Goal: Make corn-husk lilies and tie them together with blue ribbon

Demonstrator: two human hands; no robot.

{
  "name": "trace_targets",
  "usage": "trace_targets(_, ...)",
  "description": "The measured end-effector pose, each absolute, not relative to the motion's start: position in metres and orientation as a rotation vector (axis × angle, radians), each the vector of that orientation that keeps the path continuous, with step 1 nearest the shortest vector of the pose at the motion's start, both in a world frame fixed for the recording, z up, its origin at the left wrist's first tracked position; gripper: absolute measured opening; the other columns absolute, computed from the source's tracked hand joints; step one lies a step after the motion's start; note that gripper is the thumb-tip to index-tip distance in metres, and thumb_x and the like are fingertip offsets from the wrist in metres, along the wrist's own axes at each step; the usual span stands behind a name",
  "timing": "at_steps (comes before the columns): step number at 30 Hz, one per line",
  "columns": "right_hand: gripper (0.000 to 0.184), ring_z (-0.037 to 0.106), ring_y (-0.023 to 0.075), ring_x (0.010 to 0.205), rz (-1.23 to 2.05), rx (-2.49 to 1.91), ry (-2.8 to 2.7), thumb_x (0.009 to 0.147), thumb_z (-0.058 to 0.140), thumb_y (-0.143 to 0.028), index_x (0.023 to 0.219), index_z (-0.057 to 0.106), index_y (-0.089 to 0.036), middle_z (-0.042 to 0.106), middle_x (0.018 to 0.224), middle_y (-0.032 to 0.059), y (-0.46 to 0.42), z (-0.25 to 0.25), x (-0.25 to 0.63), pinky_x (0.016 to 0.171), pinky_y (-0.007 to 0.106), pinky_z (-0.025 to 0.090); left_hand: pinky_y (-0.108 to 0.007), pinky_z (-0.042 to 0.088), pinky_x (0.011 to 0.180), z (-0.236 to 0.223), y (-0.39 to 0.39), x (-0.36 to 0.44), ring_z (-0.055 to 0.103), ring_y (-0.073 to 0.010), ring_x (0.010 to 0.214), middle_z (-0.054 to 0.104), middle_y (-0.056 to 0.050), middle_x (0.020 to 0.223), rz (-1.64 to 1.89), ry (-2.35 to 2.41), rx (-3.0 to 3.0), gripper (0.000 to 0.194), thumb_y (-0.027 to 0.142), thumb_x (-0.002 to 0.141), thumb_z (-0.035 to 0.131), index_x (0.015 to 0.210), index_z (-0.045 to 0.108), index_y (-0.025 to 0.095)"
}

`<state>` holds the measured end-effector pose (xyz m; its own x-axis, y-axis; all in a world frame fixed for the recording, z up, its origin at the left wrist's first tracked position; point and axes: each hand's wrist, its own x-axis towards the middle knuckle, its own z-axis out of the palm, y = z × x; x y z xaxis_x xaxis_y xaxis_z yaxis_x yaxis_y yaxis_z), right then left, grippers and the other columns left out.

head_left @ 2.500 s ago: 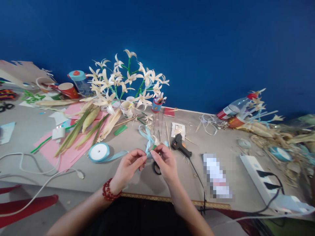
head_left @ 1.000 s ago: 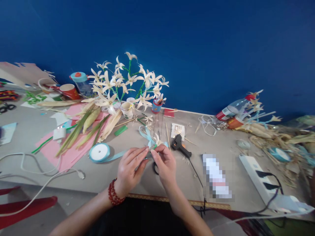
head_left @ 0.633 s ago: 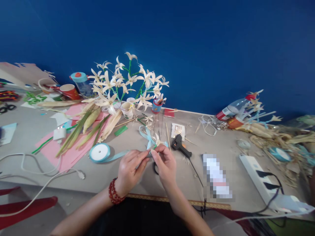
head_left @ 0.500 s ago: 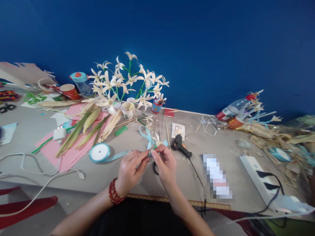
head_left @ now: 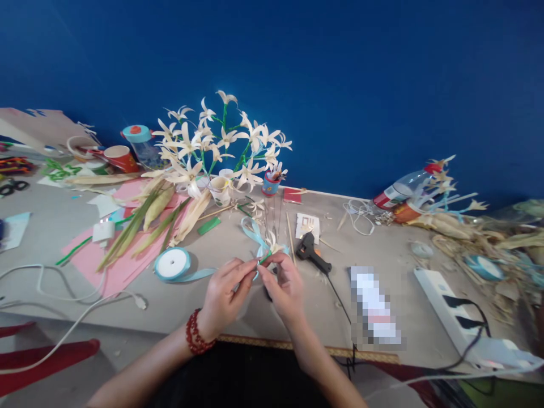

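Observation:
My left hand (head_left: 229, 290), a red beaded bracelet (head_left: 197, 334) at its wrist, is closed in a pinch; a bit of light blue ribbon (head_left: 255, 276) shows at its fingertips. My right hand (head_left: 285, 288) pinches the green-wrapped stem (head_left: 266, 259) of a pale husk flower (head_left: 275, 247). Both sets of fingertips meet at the stem, which they partly hide. From the ribbon spool (head_left: 172, 263) on the left, a blue strip runs toward my left hand. Looped blue ribbon (head_left: 251, 228) lies just beyond the fingers. Behind my right hand, dark scissor-like handles are mostly covered.
A black glue gun (head_left: 312, 252) lies right of my hands, its cord trailing forward. Farther right are a blurred-out phone-like object (head_left: 376, 306) and a white power strip (head_left: 442, 311). White husk flowers (head_left: 221, 136) stand in a cup at the back. Pink paper (head_left: 93, 263) and husks lie left.
The fingertips have shifted slightly at the stem, and more of the flower and green stem shows. The ribbon strip from the spool sits a little lower.

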<state>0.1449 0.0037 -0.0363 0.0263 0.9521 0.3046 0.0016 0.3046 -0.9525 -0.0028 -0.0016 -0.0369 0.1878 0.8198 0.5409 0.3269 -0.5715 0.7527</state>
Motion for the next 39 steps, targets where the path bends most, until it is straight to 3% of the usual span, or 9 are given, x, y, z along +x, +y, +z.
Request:
trace_targets(15,0.011,0.058,0.0180,0.083,1.109,-0.957,-1.247,0.082,0.068,-0.028,0.089,0.061,-0.023,0.061,0.086,0.0025,0.007,-0.041,0.151,0.083,0.034,0.047,-0.027,0.048,0.067,-0.032,-0.003,-0.001,0.057,-0.0153,0.075,0.061,-0.005,0.081,1.337,1.059,1.955,0.029,0.007,0.089,0.052,0.113,0.065,0.017)
trace_targets(19,0.020,0.058,0.0189,0.082,1.231,-0.917,-1.255,0.077,0.073,-0.032,0.093,0.067,-0.023,0.064,0.089,0.0033,0.013,-0.035,0.157,0.078,0.033,0.048,-0.027,0.048,0.068,-0.031,-0.003,-0.002,0.058,-0.0156,0.075,0.062,-0.005,0.082,1.337,1.026,1.965,0.027,0.008,0.089,0.052,0.111,0.065,0.017)
trace_targets(23,0.017,0.057,0.0195,0.084,1.364,-0.849,-1.220,0.073,0.077,-0.033,0.084,0.069,-0.023,0.062,0.083,0.0022,0.016,-0.032,0.161,0.077,0.033,0.047,-0.026,0.048,0.068,-0.027,-0.003,-0.003,0.059,-0.0150,0.075,0.062,-0.005,0.081,1.282,1.029,1.943,0.021,0.008,0.089,0.053,0.104,0.066,0.017)
trace_targets(28,0.018,0.057,0.0180,0.082,1.463,-0.807,-1.218,0.073,0.078,-0.031,0.086,0.071,-0.023,0.062,0.085,0.0020,0.019,-0.030,0.164,0.075,0.032,0.046,-0.026,0.048,0.070,-0.023,-0.004,-0.004,0.059,-0.0142,0.074,0.062,-0.004,0.080,1.223,1.040,1.925,0.019,0.010,0.090,0.053,0.101,0.066,0.016)
trace_targets(32,0.017,0.056,0.0192,0.080,1.460,-0.813,-1.303,0.072,0.078,-0.037,0.078,0.072,-0.022,0.059,0.078,0.0021,0.021,-0.029,0.165,0.078,0.035,0.047,-0.026,0.048,0.070,-0.020,-0.004,-0.005,0.059,-0.0147,0.074,0.062,-0.004,0.078,1.191,1.046,1.899,0.015,0.012,0.090,0.052,0.094,0.066,0.016)
trace_targets(39,0.013,0.056,0.0211,0.085,1.340,-0.838,-1.367,0.076,0.075,-0.034,0.083,0.071,-0.024,0.060,0.081,0.0028,0.022,-0.035,0.165,0.083,0.037,0.047,-0.026,0.048,0.068,-0.023,-0.004,-0.005,0.060,-0.0148,0.072,0.064,-0.003,0.078,1.200,1.097,1.836,0.014,0.016,0.090,0.054,0.094,0.068,0.017)
